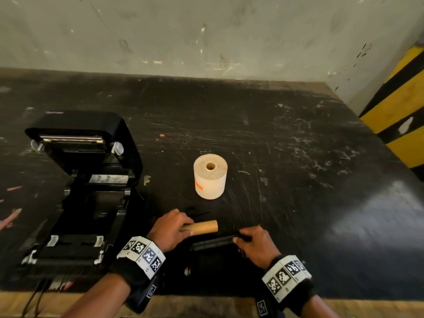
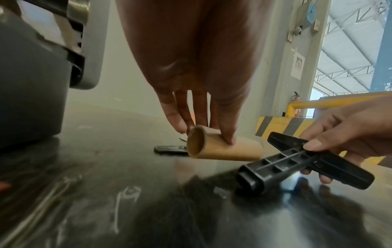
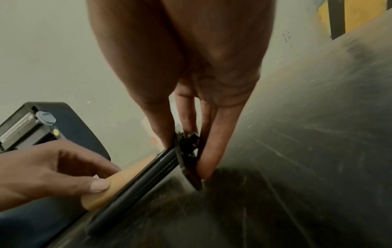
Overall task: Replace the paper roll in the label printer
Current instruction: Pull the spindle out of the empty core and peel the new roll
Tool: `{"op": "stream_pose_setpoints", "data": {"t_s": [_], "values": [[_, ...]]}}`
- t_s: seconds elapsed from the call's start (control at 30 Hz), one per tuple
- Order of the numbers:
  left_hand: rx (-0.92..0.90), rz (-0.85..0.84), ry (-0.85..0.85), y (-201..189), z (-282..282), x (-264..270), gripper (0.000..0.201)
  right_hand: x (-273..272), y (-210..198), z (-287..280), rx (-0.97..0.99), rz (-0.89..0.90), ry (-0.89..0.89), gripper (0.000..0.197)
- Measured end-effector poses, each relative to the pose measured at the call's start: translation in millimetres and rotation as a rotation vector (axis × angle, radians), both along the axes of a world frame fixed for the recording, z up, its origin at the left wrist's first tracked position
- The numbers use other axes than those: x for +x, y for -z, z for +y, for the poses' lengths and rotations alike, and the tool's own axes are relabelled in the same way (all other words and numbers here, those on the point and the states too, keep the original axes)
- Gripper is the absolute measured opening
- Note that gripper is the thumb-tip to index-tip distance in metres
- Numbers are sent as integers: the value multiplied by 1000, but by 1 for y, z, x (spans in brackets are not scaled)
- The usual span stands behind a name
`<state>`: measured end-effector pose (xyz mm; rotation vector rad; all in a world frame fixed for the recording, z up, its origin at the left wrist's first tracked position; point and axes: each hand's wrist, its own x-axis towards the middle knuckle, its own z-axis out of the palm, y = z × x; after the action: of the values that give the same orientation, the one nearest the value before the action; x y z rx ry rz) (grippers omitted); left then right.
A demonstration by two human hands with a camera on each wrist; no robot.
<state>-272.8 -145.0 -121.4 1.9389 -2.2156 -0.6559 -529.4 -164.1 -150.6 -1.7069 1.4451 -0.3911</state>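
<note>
My left hand [image 1: 171, 230] grips an empty brown cardboard core [image 1: 203, 226] lying on its side just above the dark table; in the left wrist view the core [image 2: 224, 147] is pinched between thumb and fingers. My right hand [image 1: 253, 243] pinches the right end of a black plastic spindle [image 1: 214, 242], clear of the core; the spindle [image 2: 297, 164] slants with its free end on the table. A full cream label roll [image 1: 210, 176] with an orange mark stands upright behind my hands. The black label printer [image 1: 85, 187] sits at the left with its lid raised and its roll bay empty.
A small black plastic piece [image 1: 195, 212] lies on the table just beyond the core. A yellow and black striped barrier [image 1: 399, 106] stands at the right. Someone else's fingertips [image 1: 10, 219] show at the left edge. Cables [image 1: 36, 297] hang off the front edge.
</note>
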Motion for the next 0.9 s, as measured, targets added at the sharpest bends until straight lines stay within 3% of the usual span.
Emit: {"op": "stream_pose_setpoints", "data": {"t_s": [0.1, 0.27, 0.4, 0.53, 0.67, 0.77, 0.9], "values": [[40, 0, 13, 7, -4, 2, 30, 5, 1, 2, -16, 101, 39, 29], [85, 21, 56, 3, -14, 4, 33, 7, -12, 5, 3, 191, 6, 26], [30, 140, -74, -7, -31, 6, 42, 12, -38, -12, 23, 276, -4, 36], [6, 202, -177, -20, -48, -2, 56, 38, -73, -46, -215, 252, 17, 48], [-20, 291, -138, -18, -62, -6, 57, 84, -97, -77, -521, 268, -202, 51], [-3, 381, -154, -13, -66, -7, 51, 109, -102, -87, -590, 432, -344, 47], [-53, 421, -148, -4, -70, -5, 50, 104, -89, -91, -632, 473, -317, 42]]}}
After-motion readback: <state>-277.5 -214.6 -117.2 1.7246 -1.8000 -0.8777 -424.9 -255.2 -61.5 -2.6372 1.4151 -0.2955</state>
